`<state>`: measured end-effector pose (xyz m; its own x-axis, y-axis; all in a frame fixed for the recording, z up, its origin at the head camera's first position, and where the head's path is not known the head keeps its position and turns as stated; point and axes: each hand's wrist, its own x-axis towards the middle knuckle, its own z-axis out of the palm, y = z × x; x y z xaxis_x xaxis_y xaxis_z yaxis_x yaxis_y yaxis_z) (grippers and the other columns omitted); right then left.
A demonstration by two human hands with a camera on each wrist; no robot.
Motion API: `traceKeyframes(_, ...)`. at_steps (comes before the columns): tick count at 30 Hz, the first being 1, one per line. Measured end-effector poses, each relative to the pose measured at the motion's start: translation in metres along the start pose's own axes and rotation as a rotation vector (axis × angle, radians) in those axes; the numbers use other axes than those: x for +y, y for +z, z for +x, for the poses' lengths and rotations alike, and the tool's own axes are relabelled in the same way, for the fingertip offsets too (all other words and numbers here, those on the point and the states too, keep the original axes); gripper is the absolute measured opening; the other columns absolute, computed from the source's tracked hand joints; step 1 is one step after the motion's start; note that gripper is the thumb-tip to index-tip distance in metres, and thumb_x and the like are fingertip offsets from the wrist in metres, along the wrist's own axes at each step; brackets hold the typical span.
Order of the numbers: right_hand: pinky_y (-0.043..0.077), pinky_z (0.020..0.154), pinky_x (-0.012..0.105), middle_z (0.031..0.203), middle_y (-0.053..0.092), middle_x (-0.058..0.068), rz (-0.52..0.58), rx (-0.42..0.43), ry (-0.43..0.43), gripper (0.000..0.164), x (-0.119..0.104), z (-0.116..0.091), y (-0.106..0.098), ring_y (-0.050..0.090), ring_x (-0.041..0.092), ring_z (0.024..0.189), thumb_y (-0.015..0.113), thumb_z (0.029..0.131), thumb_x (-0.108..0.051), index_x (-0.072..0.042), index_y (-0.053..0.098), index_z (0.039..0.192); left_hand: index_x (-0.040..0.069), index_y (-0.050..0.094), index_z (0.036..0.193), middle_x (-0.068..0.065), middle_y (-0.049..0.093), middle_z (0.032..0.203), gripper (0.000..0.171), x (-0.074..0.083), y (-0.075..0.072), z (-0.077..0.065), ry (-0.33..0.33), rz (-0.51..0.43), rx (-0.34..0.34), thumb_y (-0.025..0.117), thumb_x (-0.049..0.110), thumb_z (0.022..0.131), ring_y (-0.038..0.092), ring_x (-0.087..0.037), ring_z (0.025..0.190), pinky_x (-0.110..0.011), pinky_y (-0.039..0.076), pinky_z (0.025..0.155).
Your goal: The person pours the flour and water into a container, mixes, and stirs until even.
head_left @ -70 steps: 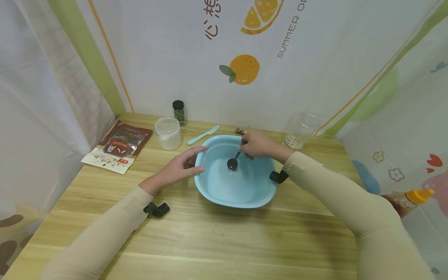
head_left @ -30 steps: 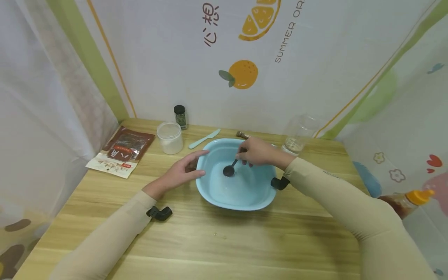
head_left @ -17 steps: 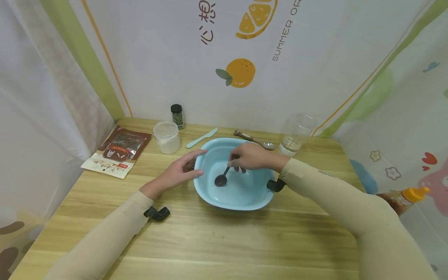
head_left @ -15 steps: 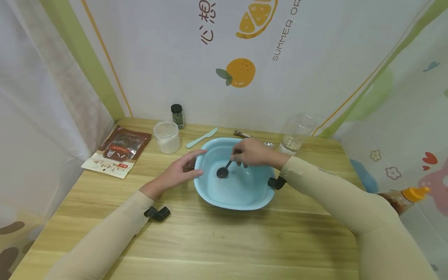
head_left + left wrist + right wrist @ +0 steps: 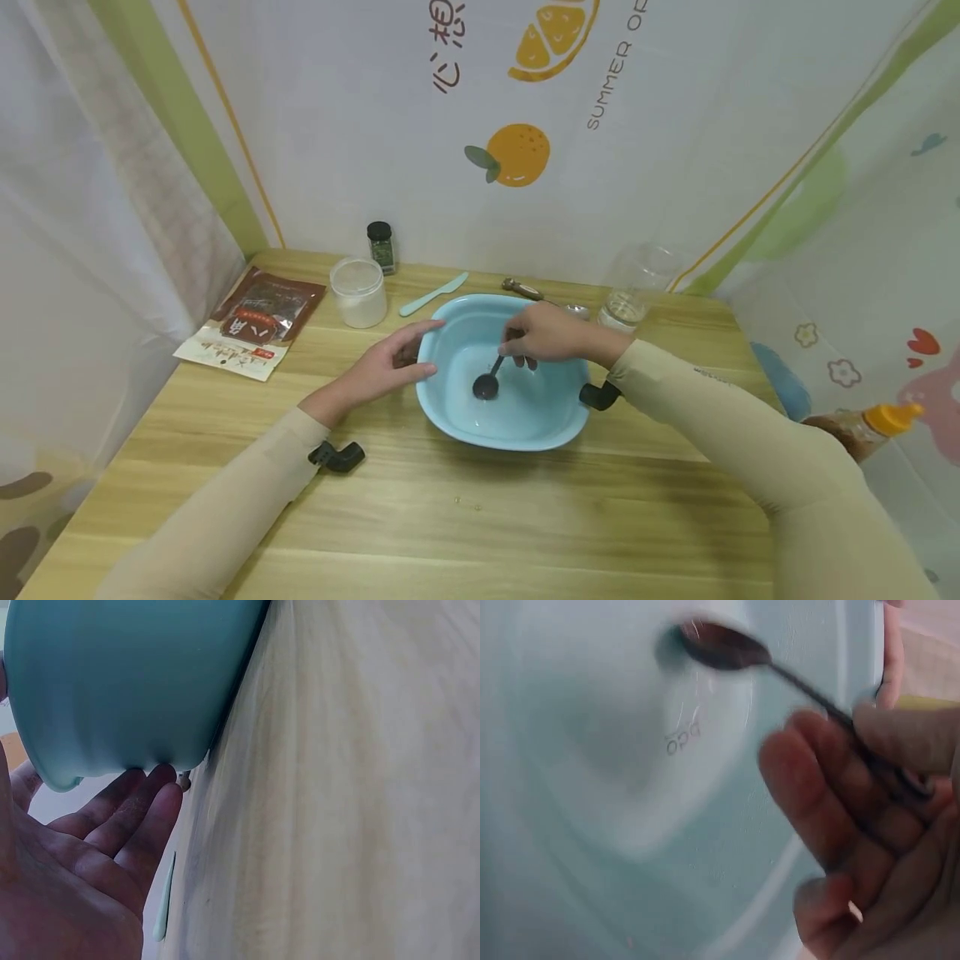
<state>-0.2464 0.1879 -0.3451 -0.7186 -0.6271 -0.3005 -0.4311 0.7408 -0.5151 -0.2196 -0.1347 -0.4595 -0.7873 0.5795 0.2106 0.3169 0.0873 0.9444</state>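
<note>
A light blue plastic basin [image 5: 510,429] stands on the wooden table, with a little clear liquid glinting on its bottom. My left hand [image 5: 382,362] grips its left side. Thumb and forefinger come over the rim while the other fingers [image 5: 154,817] press the outer wall. Over the inside of the basin, my right hand [image 5: 543,332] pinches a dark spoon [image 5: 486,386] by its handle. That spoon's round bowl points down-left, low near the basin floor. In the right wrist view, the spoon [image 5: 724,645] is slightly blurred and a hole shows at its handle end.
Behind the basin lie a pale green knife [image 5: 435,294] and a brown-handled metal spoon [image 5: 522,289]. A lidded white-filled jar [image 5: 358,292], herb bottle [image 5: 381,247] and brown packet [image 5: 262,312] are left. A clear glass [image 5: 628,296] and yellow-capped bottle [image 5: 862,429] are right.
The dark spoon has swept about inside the basin, leftward at first, then back a little right and toward the near side. My left hand has kept its hold on the basin.
</note>
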Motion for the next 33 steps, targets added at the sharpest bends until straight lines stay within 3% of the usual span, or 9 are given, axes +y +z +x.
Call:
traceKeyframes(4, 0.049, 0.062, 0.031, 0.074, 0.074, 0.003, -0.012, 0.091, 0.070, 0.024, 0.000, 0.000, -0.001, 0.075, 0.031, 0.072, 0.068, 0.110, -0.019, -0.001, 0.082, 0.105, 0.008, 0.042, 0.171, -0.021, 0.043, 0.173, 0.071, -0.003, 0.000, -0.001, 0.000, 0.004, 0.000, 0.074, 0.006, 0.107, 0.058, -0.045, 0.146, -0.043, 0.057, 0.111)
traceKeyframes(10, 0.051, 0.067, 0.032, 0.081, 0.077, 0.006, -0.002, 0.012, 0.048, 0.025, -0.003, 0.001, 0.000, 0.077, 0.036, 0.079, 0.067, 0.111, -0.025, -0.005, 0.082, 0.108, 0.008, 0.042, 0.170, -0.021, 0.043, 0.173, 0.072, -0.002, -0.001, 0.000, -0.003, 0.014, -0.001, 0.075, 0.008, 0.107, 0.059, -0.045, 0.145, -0.046, 0.058, 0.111)
traceKeyframes(15, 0.051, 0.064, 0.032, 0.078, 0.076, 0.008, -0.032, 0.115, 0.104, 0.025, -0.004, 0.006, 0.000, 0.076, 0.030, 0.073, 0.067, 0.111, -0.022, -0.003, 0.083, 0.107, 0.008, 0.042, 0.170, -0.021, 0.044, 0.172, 0.072, 0.000, -0.002, -0.001, -0.003, 0.025, 0.004, 0.075, 0.009, 0.106, 0.058, -0.045, 0.146, -0.049, 0.057, 0.112)
traceKeyframes(21, 0.055, 0.068, 0.032, 0.081, 0.078, 0.008, -0.018, 0.054, 0.105, 0.026, -0.004, 0.010, -0.002, 0.078, 0.027, 0.074, 0.068, 0.111, -0.023, -0.002, 0.083, 0.111, 0.007, 0.042, 0.170, -0.023, 0.047, 0.170, 0.072, -0.001, -0.002, -0.001, 0.001, 0.035, -0.001, 0.075, 0.009, 0.107, 0.059, -0.046, 0.145, -0.052, 0.057, 0.113)
traceKeyframes(24, 0.055, 0.066, 0.033, 0.087, 0.079, 0.014, 0.000, 0.091, 0.117, 0.027, -0.003, 0.012, -0.002, 0.077, 0.028, 0.076, 0.067, 0.113, -0.023, 0.000, 0.081, 0.114, 0.008, 0.042, 0.171, -0.022, 0.046, 0.171, 0.072, -0.001, -0.001, 0.000, -0.003, 0.035, -0.001, 0.075, 0.009, 0.107, 0.059, -0.046, 0.145, -0.053, 0.057, 0.112)
traceKeyframes(27, 0.052, 0.064, 0.033, 0.080, 0.077, 0.011, -0.024, 0.128, 0.154, 0.025, -0.003, 0.011, -0.004, 0.075, 0.029, 0.073, 0.068, 0.112, -0.021, 0.000, 0.082, 0.110, 0.009, 0.042, 0.171, -0.021, 0.045, 0.172, 0.072, -0.001, -0.001, 0.001, -0.012, 0.031, -0.001, 0.075, 0.009, 0.107, 0.058, -0.046, 0.146, -0.052, 0.057, 0.113)
traceKeyframes(30, 0.052, 0.064, 0.032, 0.076, 0.076, 0.005, -0.033, 0.097, 0.138, 0.025, -0.004, 0.012, -0.004, 0.076, 0.026, 0.072, 0.069, 0.111, -0.021, -0.001, 0.083, 0.108, 0.010, 0.043, 0.171, -0.020, 0.044, 0.173, 0.072, 0.000, 0.000, 0.001, -0.022, 0.029, 0.001, 0.075, 0.008, 0.106, 0.058, -0.046, 0.146, -0.050, 0.057, 0.112)
traceKeyframes(33, 0.054, 0.064, 0.032, 0.082, 0.078, 0.008, 0.000, 0.087, 0.114, 0.026, -0.005, 0.015, -0.003, 0.077, 0.025, 0.073, 0.068, 0.112, -0.023, -0.001, 0.082, 0.111, 0.009, 0.043, 0.170, -0.021, 0.044, 0.173, 0.072, 0.000, -0.001, 0.000, -0.019, 0.021, 0.004, 0.075, 0.008, 0.106, 0.058, -0.046, 0.146, -0.049, 0.058, 0.111)
